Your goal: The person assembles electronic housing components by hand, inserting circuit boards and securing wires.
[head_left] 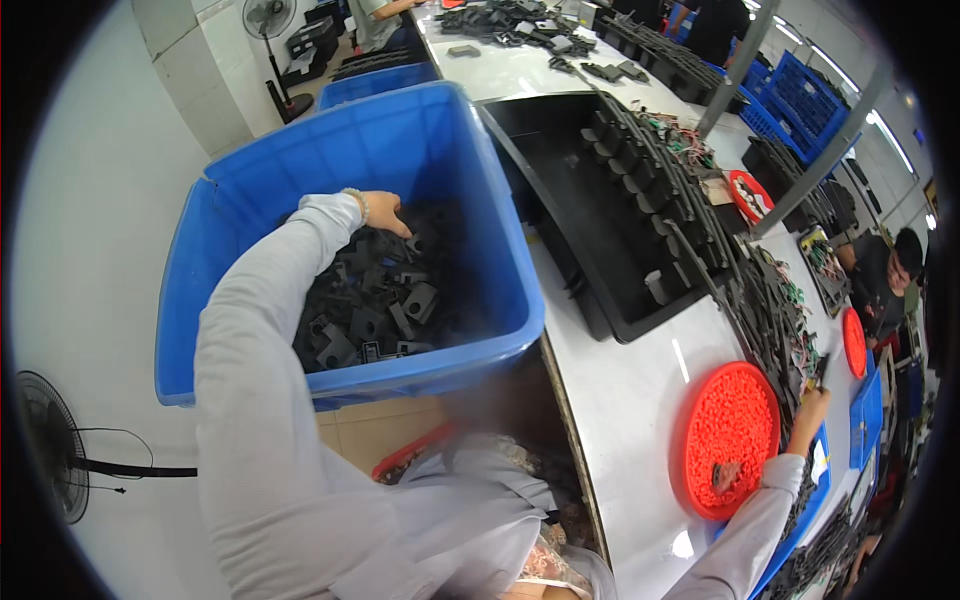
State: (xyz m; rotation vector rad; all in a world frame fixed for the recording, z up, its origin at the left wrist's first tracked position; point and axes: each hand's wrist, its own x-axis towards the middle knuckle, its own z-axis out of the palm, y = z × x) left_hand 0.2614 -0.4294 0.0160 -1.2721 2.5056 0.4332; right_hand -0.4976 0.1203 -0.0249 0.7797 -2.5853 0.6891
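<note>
My left hand [383,212] is inside a large blue plastic bin [345,125], just above a heap of dark grey plastic parts [385,290]. Its thumb and fingers look apart, and I see nothing held between them; the fingertips are partly hidden. Over on the right, my right hand [810,415] reaches past a round red tray [685,440] of small orange-red pieces [735,420]. Its fingers are closed on a small dark part [822,372], whose exact kind is too small to tell.
A long black tray [590,220] stands on the white table [635,400] beside the bin. Dark strips and coloured wires [790,310] lie along its right. Grey parts [520,25] cover the far end. A metal post [740,65] rises there. Other people work beyond the table.
</note>
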